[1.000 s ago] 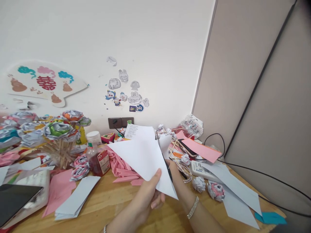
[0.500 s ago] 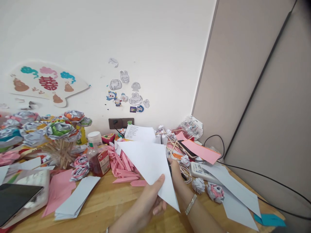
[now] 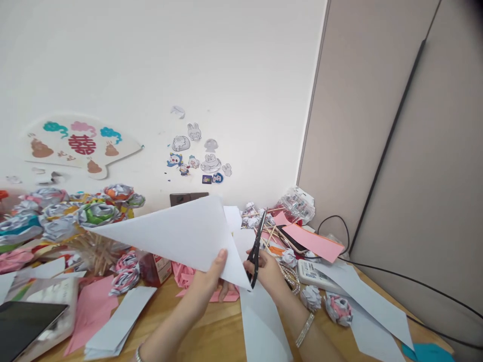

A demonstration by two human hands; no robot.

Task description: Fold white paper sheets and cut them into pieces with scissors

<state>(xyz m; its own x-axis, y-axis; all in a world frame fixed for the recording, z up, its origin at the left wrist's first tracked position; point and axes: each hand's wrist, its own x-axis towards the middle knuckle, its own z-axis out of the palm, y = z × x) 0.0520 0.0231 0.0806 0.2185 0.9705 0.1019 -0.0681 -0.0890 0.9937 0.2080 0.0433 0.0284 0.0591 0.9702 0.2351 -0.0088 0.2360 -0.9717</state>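
A white sheet of paper (image 3: 177,234), folded to a pointed shape, is pinched in my left hand (image 3: 211,274), thumb on top and fingers beneath. My right hand (image 3: 266,271) grips a pair of black scissors (image 3: 257,246), whose blades point up and away from me. The scissors are just right of the folded paper's edge. Below them, a separate white paper strip (image 3: 262,327) lies on the table between my forearms. Pink paper strips (image 3: 184,274) are partly hidden behind my left hand and the folded paper.
Paper flowers on sticks (image 3: 98,216) stand at the left, near a bottle (image 3: 154,269). A stack of white paper (image 3: 121,322), pink paper (image 3: 90,311) and a dark tablet (image 3: 30,327) lie front left. At the right are crumpled paper flowers (image 3: 338,307), white sheets (image 3: 377,306) and a black cable (image 3: 411,284).
My left hand has swung the folded paper left and up. The scissors, mostly hidden behind the paper before, now show fully. A white strip now lies apart below my right hand.
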